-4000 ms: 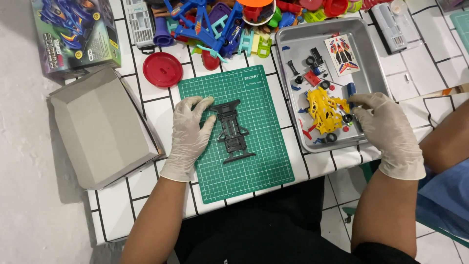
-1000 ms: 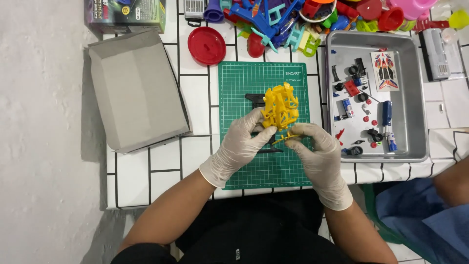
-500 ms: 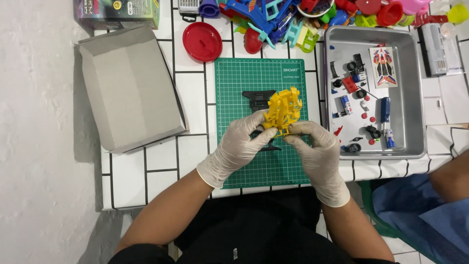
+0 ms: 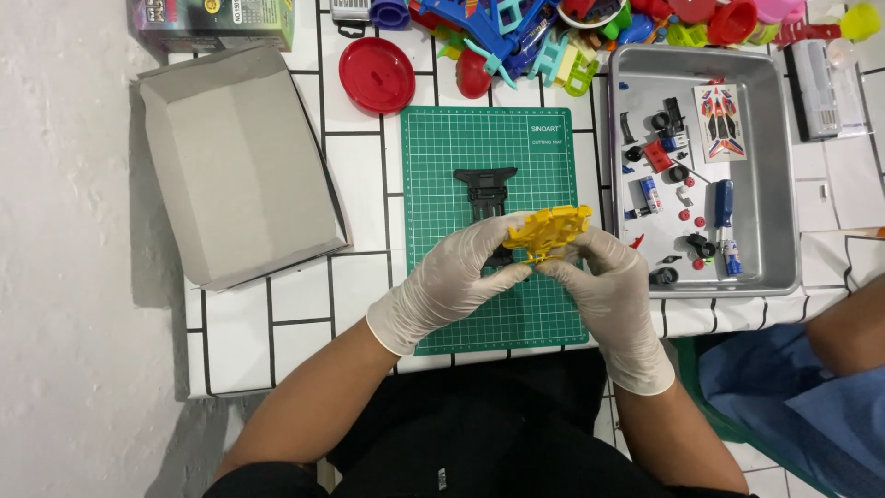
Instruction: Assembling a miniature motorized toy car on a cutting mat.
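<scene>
Since half a second before, the yellow plastic part had tipped from standing nearly upright to lying flatter and wider between the hands, and both hands had kept their place over the mat. Fingers of the left hand were curled closed on the part's left end, thumb and fingertips pinching it, while the fingers of the right hand were closed on its right end and underside, so both gloved hands held the one piece together. That piece hung above the middle of the green cutting mat, toward the mat's right edge, and partly hid the lower end of a black toy-car frame lying flat on the mat just beyond the fingertips. To the right of the mat, touching or nearly touching its right edge, sat a metal tray holding small wheels, red and blue bits, a blue-handled screwdriver and a sticker sheet. Beyond the mat's far edge lay a red round lid and a heap of coloured plastic toys along the far edge of the tiled table. Left of the mat, at the table's left edge, lay an open grey cardboard box, with a printed box at the far left corner. Another person's arm showed at the right edge of the view.
</scene>
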